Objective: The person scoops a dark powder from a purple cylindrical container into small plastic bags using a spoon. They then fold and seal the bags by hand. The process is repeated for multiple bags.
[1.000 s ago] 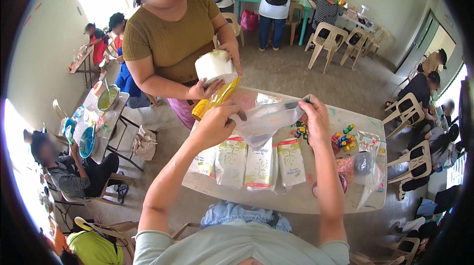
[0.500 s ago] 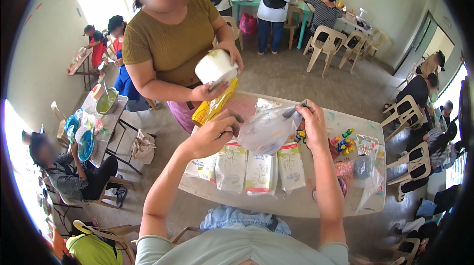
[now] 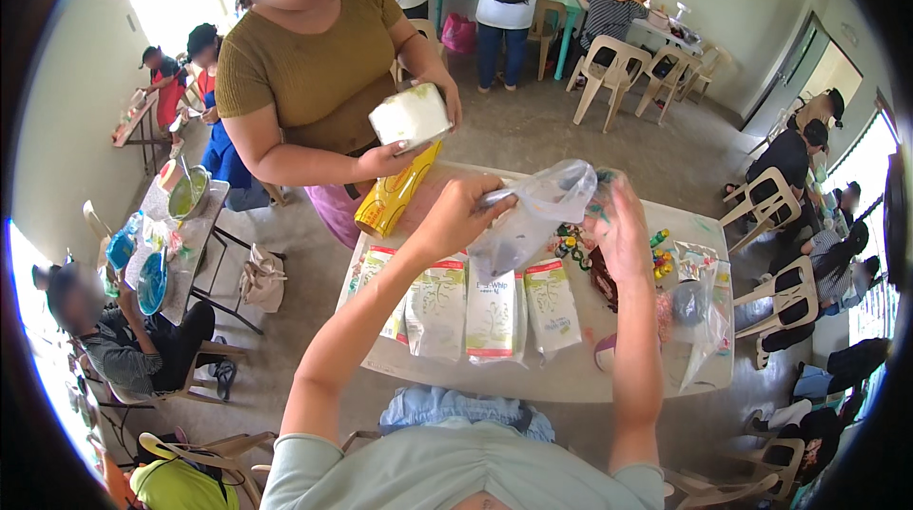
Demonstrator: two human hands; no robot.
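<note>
A clear plastic bag (image 3: 537, 220) hangs above the table, its round mouth spread toward the upper right. My left hand (image 3: 461, 215) is closed on the bag's left side. Beside the mouth, my right hand (image 3: 623, 230) has its fingers stretched up and no longer pinches the rim; its fingertips look stained. Below the bag stand several white and green cartons (image 3: 495, 315) in clear wrapping. Across the table, a person in a brown top holds a white block-shaped thing (image 3: 412, 117) in both hands. A long yellow box (image 3: 395, 194) is just under it.
Small colouring bottles (image 3: 660, 263), a dark ball-like bundle (image 3: 691, 303) and plastic packets lie at the right of the table (image 3: 418, 372). To the left, another table holds a bowl with green contents (image 3: 189, 194) and a blue basin (image 3: 153, 282). Plastic chairs (image 3: 609, 73) and other people surround the room.
My right hand has let go of the bag's rim and its fingers have straightened. The bag's mouth has widened, and my left hand has moved up. The view has shifted slightly.
</note>
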